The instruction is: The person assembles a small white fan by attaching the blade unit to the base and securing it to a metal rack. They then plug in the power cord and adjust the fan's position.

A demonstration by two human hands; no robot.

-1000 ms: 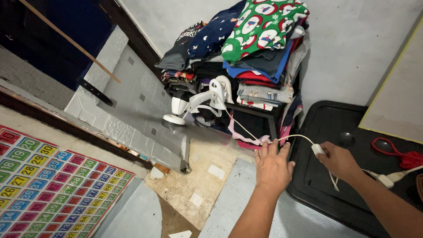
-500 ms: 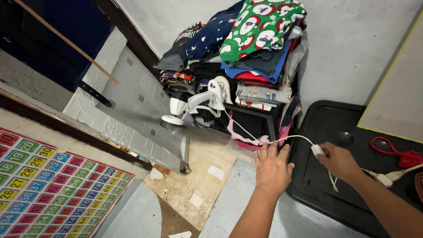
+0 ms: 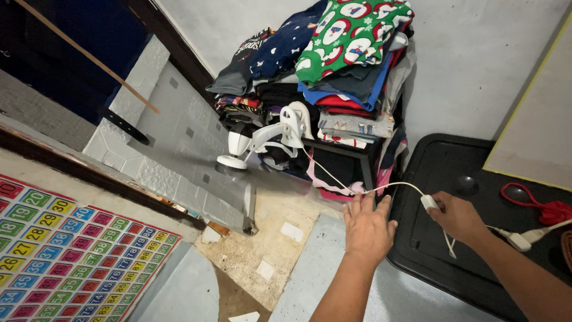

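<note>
Almost nothing has shifted since the earlier frames; both hands hold position. Right hand (image 3: 459,217) fingers pinch the white inline switch (image 3: 429,203) on the cord (image 3: 333,177), above the black tray (image 3: 471,173). Left hand (image 3: 367,229) fingers are spread, empty, touching the cord near the clothes pile (image 3: 333,65).

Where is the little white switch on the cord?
In the head view, right of centre, the white inline switch is pinched in the right hand, over the edge of the black lid, just right of the left hand.
</note>
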